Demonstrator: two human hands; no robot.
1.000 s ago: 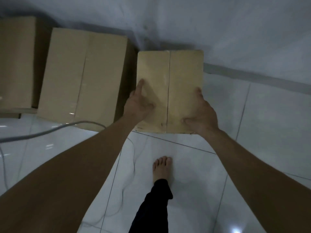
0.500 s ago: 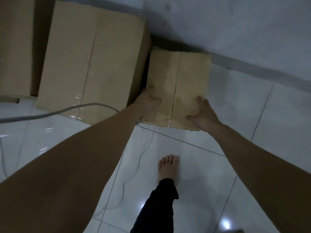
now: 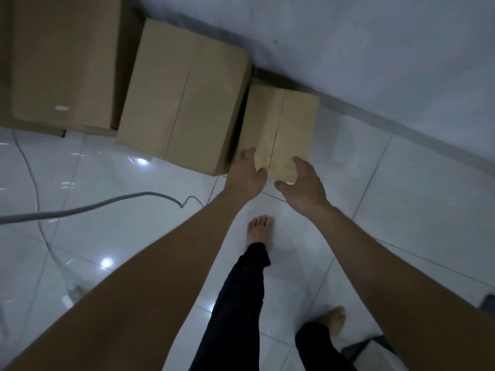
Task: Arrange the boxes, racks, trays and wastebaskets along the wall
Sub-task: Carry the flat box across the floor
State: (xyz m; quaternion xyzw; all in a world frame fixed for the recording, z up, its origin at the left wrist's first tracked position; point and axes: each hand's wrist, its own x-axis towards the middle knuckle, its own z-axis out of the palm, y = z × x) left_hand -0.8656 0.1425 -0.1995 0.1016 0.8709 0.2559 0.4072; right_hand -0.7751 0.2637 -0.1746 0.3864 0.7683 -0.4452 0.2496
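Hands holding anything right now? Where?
Small box, at its near end: left hand on the near-left corner, right hand at the near-right corner. Firmness of grip unclear.

Looks like my place, some room at home.
Barefoot on glossy white floor tiles (image 3: 375, 199), cardboard boxes (image 3: 184, 103) lined along a plain wall (image 3: 375, 49).
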